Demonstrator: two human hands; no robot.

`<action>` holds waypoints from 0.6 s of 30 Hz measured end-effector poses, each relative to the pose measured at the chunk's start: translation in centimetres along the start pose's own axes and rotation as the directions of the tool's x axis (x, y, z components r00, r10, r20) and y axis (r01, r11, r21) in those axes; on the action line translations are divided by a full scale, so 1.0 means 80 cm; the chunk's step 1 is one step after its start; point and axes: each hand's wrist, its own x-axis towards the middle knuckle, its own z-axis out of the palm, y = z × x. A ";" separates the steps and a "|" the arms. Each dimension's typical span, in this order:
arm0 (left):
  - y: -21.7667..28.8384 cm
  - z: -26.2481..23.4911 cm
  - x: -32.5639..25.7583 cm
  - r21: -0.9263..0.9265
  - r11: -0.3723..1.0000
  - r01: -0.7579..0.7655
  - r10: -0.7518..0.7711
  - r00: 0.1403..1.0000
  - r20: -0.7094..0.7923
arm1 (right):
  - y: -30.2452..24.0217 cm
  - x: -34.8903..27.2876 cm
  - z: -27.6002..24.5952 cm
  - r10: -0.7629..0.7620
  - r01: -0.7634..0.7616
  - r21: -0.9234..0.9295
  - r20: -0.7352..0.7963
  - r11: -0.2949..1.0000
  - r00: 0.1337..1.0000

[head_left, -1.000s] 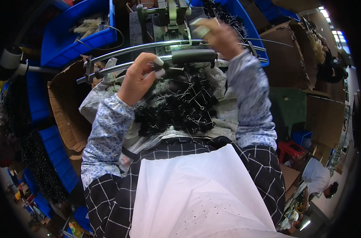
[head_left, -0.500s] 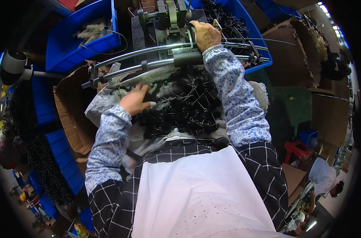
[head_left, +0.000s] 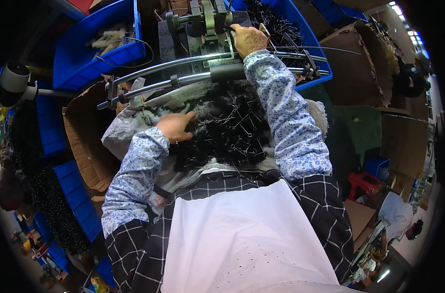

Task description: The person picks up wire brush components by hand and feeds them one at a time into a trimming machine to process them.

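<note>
A heap of small black twisted-wire brushes (head_left: pixel 227 129) with looped wire ends lies on a whitish cloth (head_left: pixel 119 134) over my lap. At the heap's left side is my left hand (head_left: pixel 176 128), thumb and forefinger apart, with nothing visible between them; some fingertips are hidden against the dark bristles. My right hand (head_left: pixel 250 40) is up at the bench machine (head_left: pixel 209 29), its fingers curled at the front by a bent metal bracket. What those fingers grip is hidden. Two chrome rails (head_left: pixel 190 79) cross between the machine and the heap.
Behind the rails on the right, a blue bin (head_left: pixel 300 29) holds more black brushes. Another blue bin (head_left: pixel 97 44) at the left contains pale pieces and a cable. Open cardboard boxes (head_left: pixel 88 141) stand at both sides. A red stool (head_left: pixel 364 184) is at the right.
My left hand has shifted slightly right, and its spread fingers have drawn closer together over the brushes. My right hand stays at the machine. The whole view has shifted a little.
</note>
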 end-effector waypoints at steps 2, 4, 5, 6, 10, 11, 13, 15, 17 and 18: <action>-0.004 -0.003 -0.008 -0.105 0.988 -0.112 0.085 0.968 -0.237 | 0.001 0.000 -0.001 -0.008 0.009 -0.038 0.025 0.999 1.000; -0.004 -0.014 -0.017 -0.184 0.979 -0.090 0.034 0.958 -0.284 | 0.006 -0.001 0.002 -0.029 0.030 -0.103 0.004 0.994 1.000; -0.006 -0.021 -0.024 -0.253 0.960 -0.119 0.033 0.947 -0.321 | 0.008 -0.001 0.004 -0.040 0.040 -0.098 0.001 0.994 0.999; -0.008 -0.025 -0.029 -0.321 0.935 -0.150 0.028 0.934 -0.356 | 0.008 -0.002 0.003 -0.042 0.042 -0.097 0.002 0.994 0.999; -0.016 -0.033 -0.045 -0.504 0.814 -0.288 0.008 0.874 -0.486 | 0.008 -0.002 0.001 -0.022 0.022 -0.004 -0.006 1.000 1.000; -0.017 -0.034 -0.047 -0.505 0.814 -0.288 0.008 0.874 -0.485 | 0.013 0.002 0.011 -0.050 0.050 0.003 -0.014 0.999 0.999; -0.019 -0.036 -0.050 -0.656 0.664 -0.360 -0.006 0.874 -0.486 | 0.018 0.010 0.017 -0.077 0.077 0.009 -0.026 0.997 0.997; -0.016 -0.033 -0.046 -0.706 0.582 -0.403 -0.011 0.865 -0.502 | 0.015 0.014 0.017 -0.094 0.095 -0.040 0.013 0.995 0.995; -0.018 -0.027 -0.044 -0.749 0.494 -0.442 -0.020 0.855 -0.517 | 0.012 0.009 0.007 -0.081 0.081 -0.078 0.013 0.994 0.997; -0.019 -0.024 -0.042 -0.766 0.472 -0.437 -0.015 0.864 -0.503 | 0.013 0.005 0.000 -0.066 0.066 -0.120 0.009 0.991 0.998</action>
